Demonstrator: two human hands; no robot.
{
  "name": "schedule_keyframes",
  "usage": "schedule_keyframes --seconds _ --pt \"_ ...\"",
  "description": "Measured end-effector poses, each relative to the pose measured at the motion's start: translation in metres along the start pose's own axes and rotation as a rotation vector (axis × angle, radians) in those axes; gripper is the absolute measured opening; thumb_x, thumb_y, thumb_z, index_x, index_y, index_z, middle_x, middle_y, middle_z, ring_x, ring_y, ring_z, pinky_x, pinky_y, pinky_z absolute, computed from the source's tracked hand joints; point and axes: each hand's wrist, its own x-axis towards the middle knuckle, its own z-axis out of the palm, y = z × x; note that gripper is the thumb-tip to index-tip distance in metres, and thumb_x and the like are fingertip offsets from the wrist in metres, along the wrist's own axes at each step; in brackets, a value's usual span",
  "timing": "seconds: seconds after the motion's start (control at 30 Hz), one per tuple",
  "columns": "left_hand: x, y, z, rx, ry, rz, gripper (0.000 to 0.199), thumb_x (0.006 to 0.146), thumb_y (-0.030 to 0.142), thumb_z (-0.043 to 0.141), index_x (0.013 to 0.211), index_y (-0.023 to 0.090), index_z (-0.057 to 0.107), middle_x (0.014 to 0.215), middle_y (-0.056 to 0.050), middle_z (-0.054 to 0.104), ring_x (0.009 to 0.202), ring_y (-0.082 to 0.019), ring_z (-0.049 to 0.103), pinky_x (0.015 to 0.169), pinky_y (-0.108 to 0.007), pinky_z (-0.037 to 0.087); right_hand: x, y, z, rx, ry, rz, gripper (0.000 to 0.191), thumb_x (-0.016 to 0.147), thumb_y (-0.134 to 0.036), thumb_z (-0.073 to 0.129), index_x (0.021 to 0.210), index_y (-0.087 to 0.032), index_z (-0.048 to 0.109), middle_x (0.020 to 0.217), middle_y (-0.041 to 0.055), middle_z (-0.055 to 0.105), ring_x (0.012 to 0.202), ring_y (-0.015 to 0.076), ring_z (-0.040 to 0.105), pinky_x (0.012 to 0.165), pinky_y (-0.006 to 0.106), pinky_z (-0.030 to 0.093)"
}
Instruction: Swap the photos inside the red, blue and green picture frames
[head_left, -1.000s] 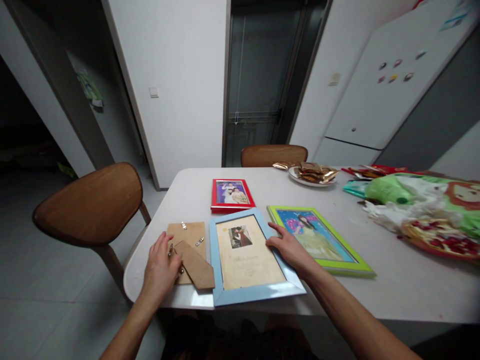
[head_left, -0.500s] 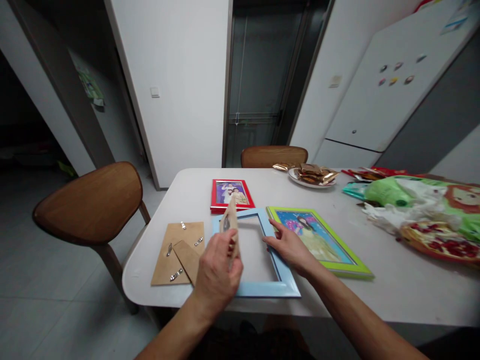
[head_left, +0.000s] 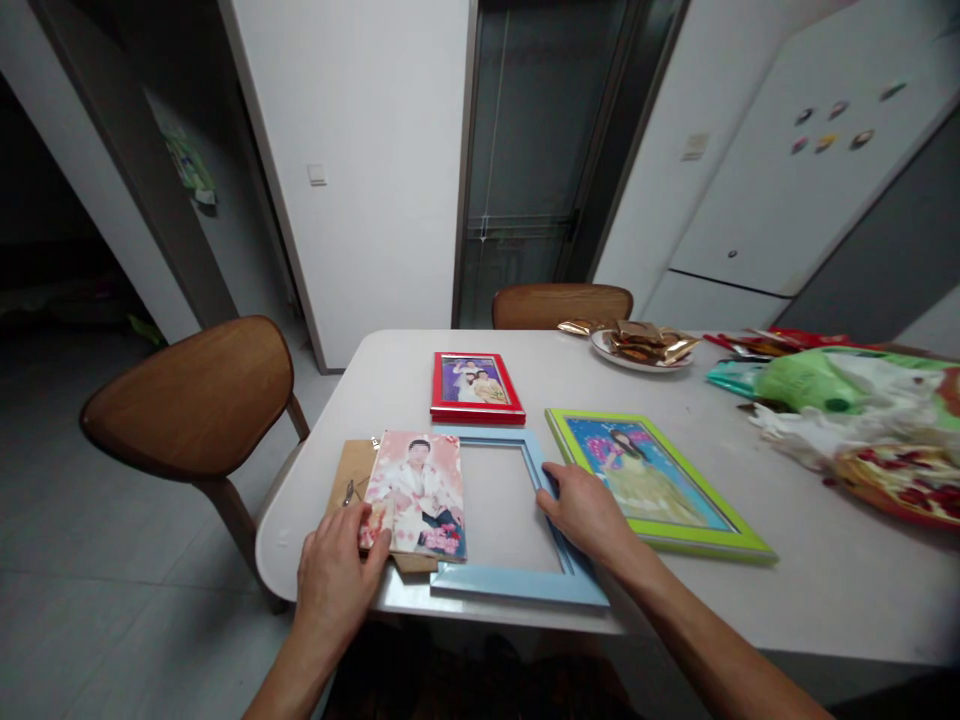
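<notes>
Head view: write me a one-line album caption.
Left hand on a pink-toned portrait photo, right hand on a light-blue frame, a red frame and a green frame nearby.

I see a photo [head_left: 424,485] across a board [head_left: 349,468] and the left of a frame [head_left: 517,583]; a plate [head_left: 651,368] sits behind, right.

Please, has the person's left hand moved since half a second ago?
Yes, to the left. Judged against the table, the left hand is now nearer its left end, by the pink photo, no longer over the light blue frame.
</notes>
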Motion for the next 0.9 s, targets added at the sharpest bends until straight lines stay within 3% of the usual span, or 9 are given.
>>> schedule_keyframes --seconds 0.1,0.2,0.3,0.43,0.57,0.73,0.8,0.9 --pt "0.000 0.001 -0.004 0.089 -0.001 0.031 0.026 0.078 0.036 0.042 0.094 0.019 0.053 0.092 -0.007 0.060 0.086 -0.024 0.053 0.072 -0.038 0.040 0.000 -0.007 -0.005 0.044 0.085 -0.039 0.034 0.071 -0.024 0.045 0.099 -0.011 0.057 0.090 0.0141 0.057 0.086 0.0229 0.052 0.075 0.031 0.037" --pt "0.002 0.001 -0.007 0.124 -0.006 0.047 0.026 0.077 0.037 0.044 0.094 0.019 0.053 0.092 -0.007 0.060 0.087 -0.024 0.052 0.073 -0.038 0.040 0.000 -0.026 -0.008 0.247 0.095 -0.079 0.038 0.071 -0.024 0.046 0.105 -0.010 0.055 0.094 0.0122 0.058 0.085 0.0197 0.053 0.078 0.030 0.038" --pt "0.004 0.004 -0.006 0.087 0.016 0.082 0.029 0.075 0.035 0.047 0.098 0.018 0.052 0.101 -0.009 0.058 0.094 -0.025 0.050 0.078 -0.041 0.039 0.002 -0.052 0.000 0.564 -0.036 -0.060 0.041 0.070 -0.024 0.045 0.109 -0.012 0.052 0.087 0.0078 0.061 0.065 0.0137 0.055 0.067 0.027 0.042" --pt "0.004 0.020 0.001 -0.041 -0.027 0.251 0.042 0.071 0.033 0.053 0.108 0.016 0.047 0.116 -0.012 0.050 0.109 -0.026 0.042 0.091 -0.045 0.033 0.009 -0.084 0.018 0.928 -0.194 0.010 0.054 0.065 -0.017 0.047 0.118 -0.014 0.042 0.064 -0.0007 0.058 0.048 0.0095 0.050 0.047 0.021 0.039" --pt "0.004 0.040 0.013 -0.137 -0.093 0.341 0.057 0.065 0.024 0.056 0.119 0.014 0.039 0.128 -0.014 0.039 0.118 -0.029 0.033 0.094 -0.051 0.029 0.013 -0.103 0.007 1.202 -0.141 0.057 0.059 0.059 -0.009 0.047 0.118 -0.014 0.040 0.053 -0.0067 0.049 0.043 0.0070 0.044 0.042 0.017 0.036" --pt "0.020 0.058 0.010 -0.427 0.097 0.309 0.050 0.070 0.006 0.035 0.119 0.014 0.041 0.124 -0.010 0.045 0.117 -0.019 0.037 0.099 -0.041 0.029 0.005 -0.108 -0.031 1.514 -0.064 -0.035 0.059 0.067 -0.024 0.050 0.123 -0.020 0.032 0.071 -0.0030 0.053 0.053 0.0074 0.050 0.049 0.020 0.042" --pt "0.026 0.067 0.003 -0.616 0.172 0.207 0.041 0.076 0.011 0.034 0.116 0.015 0.045 0.119 -0.008 0.050 0.113 -0.018 0.042 0.098 -0.036 0.032 0.001 -0.102 -0.033 1.489 -0.057 0.030 0.055 0.071 -0.033 0.049 0.122 -0.018 0.035 0.084 0.0028 0.056 0.066 0.0110 0.056 0.056 0.023 0.046" --pt "0.028 0.085 -0.003 -0.964 0.208 -0.043 0.035 0.081 0.024 0.038 0.113 0.013 0.047 0.112 -0.008 0.056 0.108 -0.020 0.048 0.094 -0.035 0.036 -0.004 -0.087 -0.022 1.396 -0.127 0.247 0.053 0.073 -0.035 0.047 0.121 -0.016 0.036 0.095 0.0086 0.057 0.077 0.0148 0.058 0.063 0.026 0.047"
